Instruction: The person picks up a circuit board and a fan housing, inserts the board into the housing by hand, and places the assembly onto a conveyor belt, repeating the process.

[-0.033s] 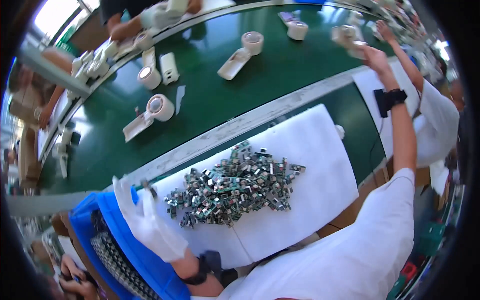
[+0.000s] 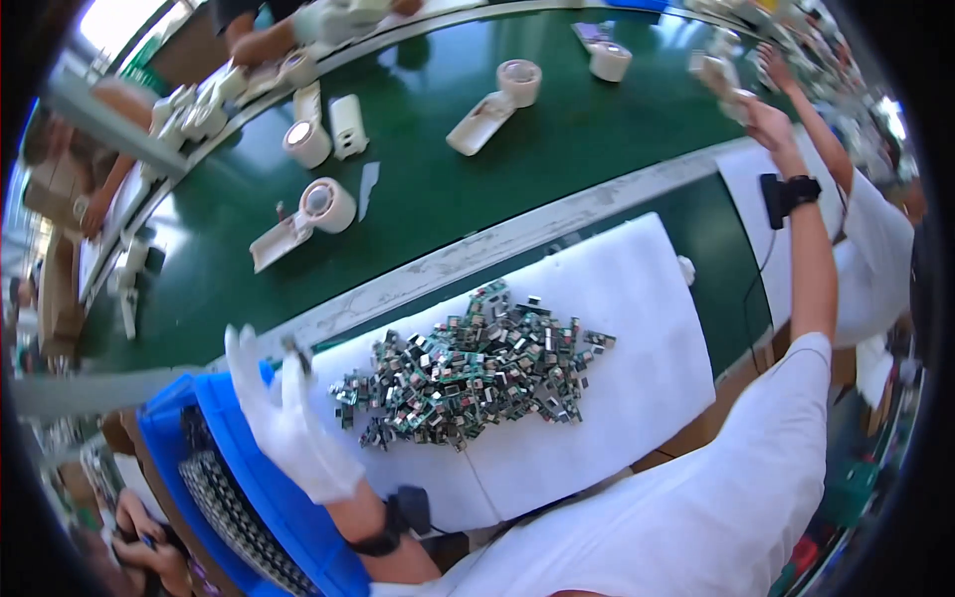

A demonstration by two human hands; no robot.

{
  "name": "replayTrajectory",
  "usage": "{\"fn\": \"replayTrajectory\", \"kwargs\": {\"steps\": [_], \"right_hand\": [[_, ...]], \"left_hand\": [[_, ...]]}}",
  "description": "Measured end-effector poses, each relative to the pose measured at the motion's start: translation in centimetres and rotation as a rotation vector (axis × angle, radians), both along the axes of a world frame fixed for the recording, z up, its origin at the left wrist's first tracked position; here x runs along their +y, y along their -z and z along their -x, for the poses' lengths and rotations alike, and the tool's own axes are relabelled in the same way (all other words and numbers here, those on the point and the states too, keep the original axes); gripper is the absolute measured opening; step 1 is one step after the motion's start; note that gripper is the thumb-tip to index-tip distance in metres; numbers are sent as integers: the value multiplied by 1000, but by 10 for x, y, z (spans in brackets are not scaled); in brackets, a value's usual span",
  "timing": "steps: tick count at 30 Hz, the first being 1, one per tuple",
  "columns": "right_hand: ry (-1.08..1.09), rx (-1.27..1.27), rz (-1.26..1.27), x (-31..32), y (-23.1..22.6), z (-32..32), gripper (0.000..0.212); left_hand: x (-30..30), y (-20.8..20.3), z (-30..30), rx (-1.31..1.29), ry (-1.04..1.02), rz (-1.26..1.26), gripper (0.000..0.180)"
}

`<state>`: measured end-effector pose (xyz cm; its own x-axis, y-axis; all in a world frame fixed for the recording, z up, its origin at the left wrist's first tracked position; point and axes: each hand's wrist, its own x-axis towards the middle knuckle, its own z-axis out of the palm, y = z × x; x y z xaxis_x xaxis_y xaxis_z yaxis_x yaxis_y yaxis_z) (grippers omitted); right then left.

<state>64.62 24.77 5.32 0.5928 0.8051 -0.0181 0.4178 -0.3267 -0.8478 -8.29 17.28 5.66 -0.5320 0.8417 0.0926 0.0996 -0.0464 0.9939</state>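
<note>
My left hand (image 2: 293,438), in a white glove, is raised beside the pile of small circuit boards (image 2: 477,373) on a white foam sheet (image 2: 637,328). A small dark piece (image 2: 297,351), apparently one of those boards, is at its fingertips; the exact grip is blurred. My bare right hand (image 2: 770,127) reaches far to the right over the green belt, its fingers closed on a white plastic housing (image 2: 718,75), smeared by motion. Closer on the belt, a white housing with a round end (image 2: 328,204) lies apart from both hands.
More white housings (image 2: 517,85) lie along the green belt (image 2: 418,189), behind a pale metal rail (image 2: 497,239). A blue bin (image 2: 234,418) with stacked parts stands at my left. Across the belt a co-worker's gloved hand (image 2: 338,20) works; another person's arm (image 2: 821,139) is close to my right.
The whole view has shifted slightly. My left hand has risen a little with the small piece, and my right hand has moved slightly rightward with the white housing.
</note>
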Motion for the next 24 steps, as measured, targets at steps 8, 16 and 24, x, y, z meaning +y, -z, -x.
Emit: {"fn": "replayTrajectory", "kwargs": {"steps": [8,16,24], "right_hand": [[421,-9,29,48,64,-192,53],[-4,111,-127,54,53,-225,41],[-508,70,-232,-53,-17,133,53]], "left_hand": [[43,20,82,40,-96,56,69],[36,6,30,29,-72,80,65],[-68,1,9,534,-195,-46,52]]}}
